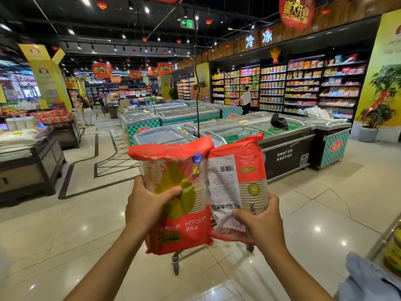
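Left hand (147, 205) is curled round the lower half of a red plastic pack of paper cups with a green leaf print (195, 229), and right hand (260, 222) grips a second red cup pack with a white barcode label (249, 168); both are held upright, edges touching, above a metal shopping trolley (176, 266). Slippage is judged possible, the glossy film being gripped low with the tops unsupported, and a dropped pack could miss the trolley. Open tile floor (325, 192) is noted on both sides; a glass-topped chest freezer (286, 148) stands well ahead.

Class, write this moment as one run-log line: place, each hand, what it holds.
place: supermarket aisle | left hand: grips left cup pack | right hand: grips right cup pack, barcode side showing | behind: chest freezers
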Demonstrator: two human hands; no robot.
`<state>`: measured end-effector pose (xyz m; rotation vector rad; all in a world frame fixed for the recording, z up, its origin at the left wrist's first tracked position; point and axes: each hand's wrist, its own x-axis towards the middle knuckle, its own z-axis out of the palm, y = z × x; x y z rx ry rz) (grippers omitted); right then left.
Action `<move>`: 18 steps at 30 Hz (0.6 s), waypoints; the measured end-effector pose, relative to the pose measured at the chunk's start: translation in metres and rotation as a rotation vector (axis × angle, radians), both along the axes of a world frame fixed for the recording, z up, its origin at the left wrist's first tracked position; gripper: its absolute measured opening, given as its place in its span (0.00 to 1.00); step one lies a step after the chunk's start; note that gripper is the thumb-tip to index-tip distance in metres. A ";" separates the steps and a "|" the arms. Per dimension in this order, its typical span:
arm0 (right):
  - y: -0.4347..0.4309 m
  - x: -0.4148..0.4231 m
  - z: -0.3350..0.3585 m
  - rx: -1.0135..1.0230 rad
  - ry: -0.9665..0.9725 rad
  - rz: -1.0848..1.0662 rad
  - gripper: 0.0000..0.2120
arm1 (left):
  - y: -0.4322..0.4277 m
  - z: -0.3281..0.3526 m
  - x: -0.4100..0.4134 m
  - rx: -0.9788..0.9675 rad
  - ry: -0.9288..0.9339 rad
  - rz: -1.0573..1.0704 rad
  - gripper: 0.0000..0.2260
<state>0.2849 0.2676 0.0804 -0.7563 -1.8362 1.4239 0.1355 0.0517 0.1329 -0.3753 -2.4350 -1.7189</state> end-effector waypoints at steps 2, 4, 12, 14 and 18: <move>0.011 -0.025 -0.004 -0.016 -0.015 0.005 0.37 | 0.009 -0.006 -0.028 -0.004 -0.009 0.002 0.45; 0.023 -0.052 -0.006 -0.026 -0.021 0.005 0.37 | 0.017 -0.011 -0.059 -0.002 -0.018 -0.005 0.46; 0.063 -0.173 0.000 0.001 -0.020 -0.046 0.34 | 0.036 -0.018 -0.190 0.040 -0.057 0.021 0.44; 0.070 -0.198 -0.001 -0.007 -0.005 -0.051 0.33 | 0.039 -0.019 -0.219 0.041 -0.060 0.027 0.44; 0.086 -0.237 -0.005 -0.022 0.008 -0.060 0.33 | 0.049 -0.025 -0.270 0.042 -0.073 0.043 0.42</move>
